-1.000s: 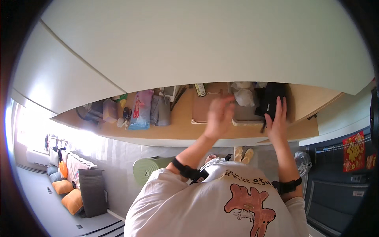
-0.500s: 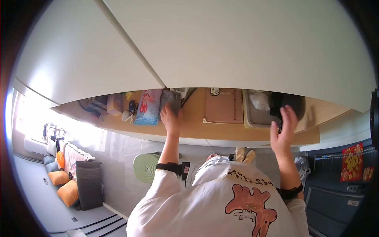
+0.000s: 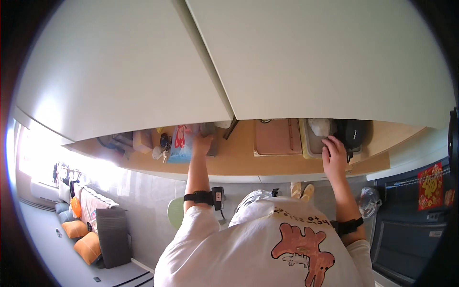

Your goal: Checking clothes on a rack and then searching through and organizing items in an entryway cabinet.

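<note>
My left hand [image 3: 202, 144] reaches onto the wooden shelf, its fingers curled in at the right edge of a blue and pink plastic packet [image 3: 180, 149]. A dark grey item [image 3: 212, 148] lies just right of it, and what the fingers hold, if anything, is hidden. My right hand [image 3: 335, 154] hovers at the front of a shallow grey tray [image 3: 313, 146], fingers bent and slightly apart. In or over the tray are a white plastic bag [image 3: 321, 127] and a black pouch [image 3: 355, 132], both close to that hand.
White cabinet doors [image 3: 325, 57] overhang the shelf. A brown notebook-like item [image 3: 275, 138] lies mid-shelf; keys [image 3: 165, 154] and small boxes [image 3: 142, 141] sit at the left. Below are a green stool [image 3: 176, 214] and a clear plastic bag [image 3: 369, 201] on the floor.
My left hand has shifted from the grey item to the packet's edge. The right hand has moved from before the black pouch leftward to the tray, fingers now less spread. The view has shifted.
</note>
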Action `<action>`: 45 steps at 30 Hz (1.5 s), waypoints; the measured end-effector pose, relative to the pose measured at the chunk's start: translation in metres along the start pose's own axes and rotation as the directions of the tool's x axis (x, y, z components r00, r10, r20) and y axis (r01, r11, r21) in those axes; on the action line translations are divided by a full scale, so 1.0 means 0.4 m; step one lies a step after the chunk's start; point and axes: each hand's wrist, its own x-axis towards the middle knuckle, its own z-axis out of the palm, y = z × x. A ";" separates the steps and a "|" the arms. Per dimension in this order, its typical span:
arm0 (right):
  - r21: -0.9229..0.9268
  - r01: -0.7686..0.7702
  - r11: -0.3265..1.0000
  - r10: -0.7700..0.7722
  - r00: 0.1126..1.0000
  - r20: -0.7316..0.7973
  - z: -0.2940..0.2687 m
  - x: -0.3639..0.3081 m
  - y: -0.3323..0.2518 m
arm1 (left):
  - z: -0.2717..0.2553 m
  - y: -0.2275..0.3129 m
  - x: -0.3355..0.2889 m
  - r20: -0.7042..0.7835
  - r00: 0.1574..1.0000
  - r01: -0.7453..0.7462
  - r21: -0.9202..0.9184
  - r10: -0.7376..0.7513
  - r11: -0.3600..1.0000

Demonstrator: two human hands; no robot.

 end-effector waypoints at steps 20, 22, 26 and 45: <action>-0.159 -0.102 0.982 0.098 0.995 -0.030 0.009 0.002 -0.047 | 0.085 0.219 -0.015 -0.181 0.724 -0.588 0.341 0.665 0.733; -0.159 -0.113 0.981 0.110 0.993 -0.030 0.008 0.005 -0.050 | 0.043 0.199 -0.011 -0.185 0.782 -0.524 0.323 0.595 0.788; -0.176 -0.109 0.978 0.104 0.994 -0.042 0.009 0.004 -0.047 | 0.015 0.143 0.012 -0.177 0.706 -0.600 0.365 0.686 0.712; -0.224 -0.147 0.963 0.142 0.989 -0.041 0.006 -0.006 -0.053 | -0.013 0.141 0.131 -0.322 0.609 -0.560 0.473 0.725 0.680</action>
